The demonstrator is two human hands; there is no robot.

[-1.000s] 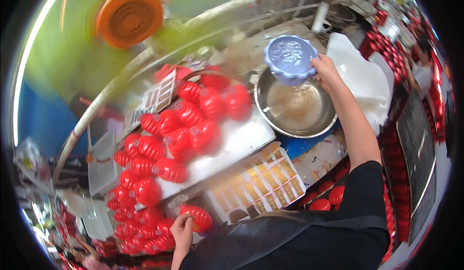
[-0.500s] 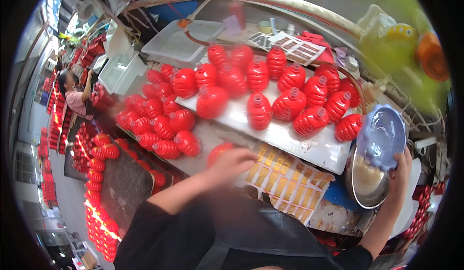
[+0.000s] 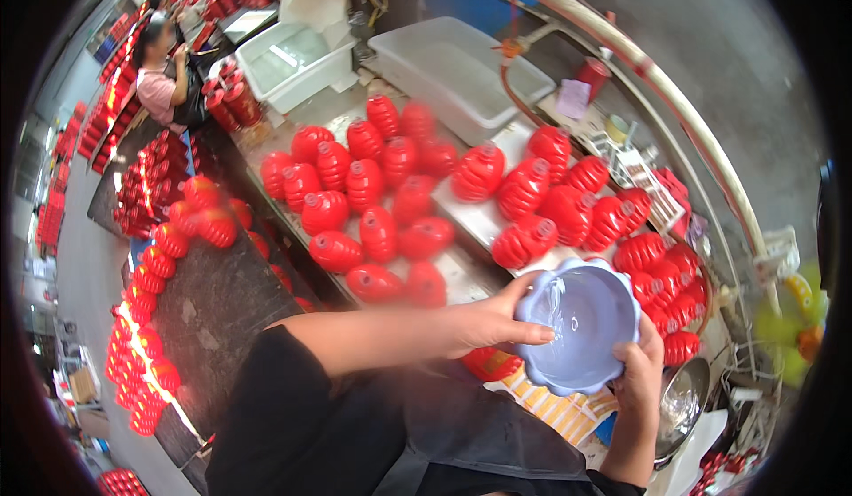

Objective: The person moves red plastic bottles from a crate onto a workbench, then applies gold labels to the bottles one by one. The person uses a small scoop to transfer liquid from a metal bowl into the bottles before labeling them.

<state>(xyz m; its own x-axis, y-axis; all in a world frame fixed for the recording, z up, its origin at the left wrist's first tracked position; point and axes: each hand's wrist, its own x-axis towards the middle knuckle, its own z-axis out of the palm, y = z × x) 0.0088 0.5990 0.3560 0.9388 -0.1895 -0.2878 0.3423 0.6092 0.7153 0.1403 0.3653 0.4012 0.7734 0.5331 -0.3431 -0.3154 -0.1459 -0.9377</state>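
Observation:
A pale blue bowl with a scalloped rim (image 3: 586, 341) is held in front of me, with a little clear liquid glinting inside. My left hand (image 3: 497, 323) grips its left edge, thumb over the rim and the other fingers mostly behind. On the opposite side, my right hand (image 3: 641, 372) closes on the rim with its thumb on top. Partly covered by the bowl and my arm is a sheet of gold labels (image 3: 546, 407). One red ribbed bottle (image 3: 490, 363) lies just below my left hand.
Several glossy red bottles (image 3: 364, 184) stand on the bench to the left, with more on the white board (image 3: 469, 221). A metal basin (image 3: 682, 403) sits at the right. White tubs (image 3: 435, 43) and a curved pipe (image 3: 701, 137) lie beyond. A person (image 3: 160, 88) works far left.
The bowl has come from above the metal basin toward the middle in my right hand. My left hand has reached across and taken hold of it. The view has swung left.

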